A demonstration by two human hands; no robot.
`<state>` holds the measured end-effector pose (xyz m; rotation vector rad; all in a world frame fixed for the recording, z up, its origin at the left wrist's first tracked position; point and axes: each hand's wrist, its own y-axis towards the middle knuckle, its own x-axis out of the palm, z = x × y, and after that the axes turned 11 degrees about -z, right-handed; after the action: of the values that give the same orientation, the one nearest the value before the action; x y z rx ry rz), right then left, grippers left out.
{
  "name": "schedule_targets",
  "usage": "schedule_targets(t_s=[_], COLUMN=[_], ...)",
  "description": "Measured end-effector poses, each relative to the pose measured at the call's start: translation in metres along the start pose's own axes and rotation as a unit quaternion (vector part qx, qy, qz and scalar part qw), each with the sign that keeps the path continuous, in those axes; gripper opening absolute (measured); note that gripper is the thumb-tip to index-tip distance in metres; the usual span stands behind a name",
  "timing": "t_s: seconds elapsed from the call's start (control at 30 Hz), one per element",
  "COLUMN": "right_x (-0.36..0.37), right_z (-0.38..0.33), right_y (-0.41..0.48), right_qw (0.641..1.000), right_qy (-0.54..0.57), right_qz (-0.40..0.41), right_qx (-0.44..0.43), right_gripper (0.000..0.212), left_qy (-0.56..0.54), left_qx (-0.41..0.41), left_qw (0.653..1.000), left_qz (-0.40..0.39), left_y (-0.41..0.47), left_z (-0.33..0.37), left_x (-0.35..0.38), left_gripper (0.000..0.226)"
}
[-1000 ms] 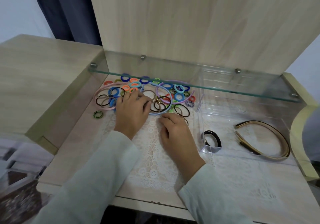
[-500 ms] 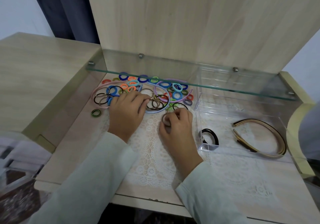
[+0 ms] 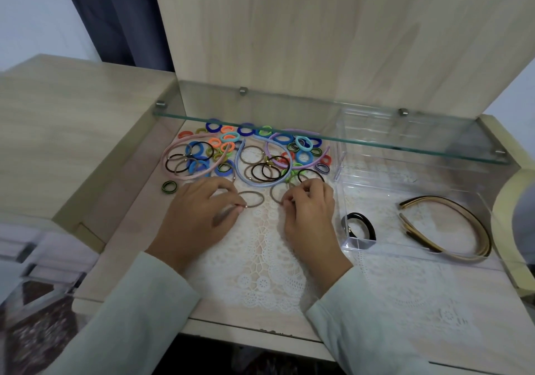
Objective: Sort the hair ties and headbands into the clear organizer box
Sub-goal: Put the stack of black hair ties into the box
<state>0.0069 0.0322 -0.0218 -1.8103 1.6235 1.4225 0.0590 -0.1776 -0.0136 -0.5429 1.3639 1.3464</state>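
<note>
Left hand (image 3: 199, 218): palm down on the lace mat (image 3: 260, 259), thumb and fingertips pinching the near edge of a thin brown hair tie (image 3: 252, 192) that lies flat on the mat.

Right hand (image 3: 311, 215): fingers curled, pinching a second brown hair tie (image 3: 271, 193) just beside the first. The two hands are near each other but not touching.

Unsorted pile of hair ties (image 3: 249, 154): behind my hands, partly under the glass shelf (image 3: 376, 143). Mixed colours, thick and thin. Among them are a pink headband (image 3: 164, 159), a blue headband (image 3: 260, 185) and a lilac headband (image 3: 268, 147).

One green-and-black hair tie (image 3: 169, 187) lies apart, left of the pile.

Clear organizer box (image 3: 382, 189): to my right on the mat. The small front-left compartment holds a black hair tie (image 3: 365, 219); the large compartment holds tan headbands (image 3: 469, 215), nested together.
</note>
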Motion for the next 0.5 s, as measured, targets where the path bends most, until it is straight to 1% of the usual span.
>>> schedule_targets(t_s=[0.13, 0.27, 0.33, 0.5], right_x=[-0.006, -0.012, -0.013, -0.010], right_z=[-0.004, -0.007, -0.008, -0.002], right_y=[-0.002, -0.005, -0.006, -0.004], right_qw=[0.999, 0.993, 0.992, 0.991], right_qy=[0.025, 0.070, 0.096, 0.131], right_qz=[-0.028, -0.070, -0.063, -0.023], right_qx=[-0.020, -0.060, -0.054, -0.034], right_gripper=[0.011, 0.009, 0.013, 0.033], left_qy=[-0.018, -0.026, -0.024, -0.022], left_qx=[0.014, -0.006, -0.033, -0.142], left_qw=[1.000, 0.999, 0.999, 0.989], left_qz=[-0.016, -0.019, -0.010, 0.018], left_y=[-0.002, -0.003, -0.003, -0.001], left_z=[0.003, 0.003, 0.004, 0.002], left_x=[0.001, 0.000, 0.000, 0.001], left_gripper=[0.011, 0.012, 0.015, 0.026])
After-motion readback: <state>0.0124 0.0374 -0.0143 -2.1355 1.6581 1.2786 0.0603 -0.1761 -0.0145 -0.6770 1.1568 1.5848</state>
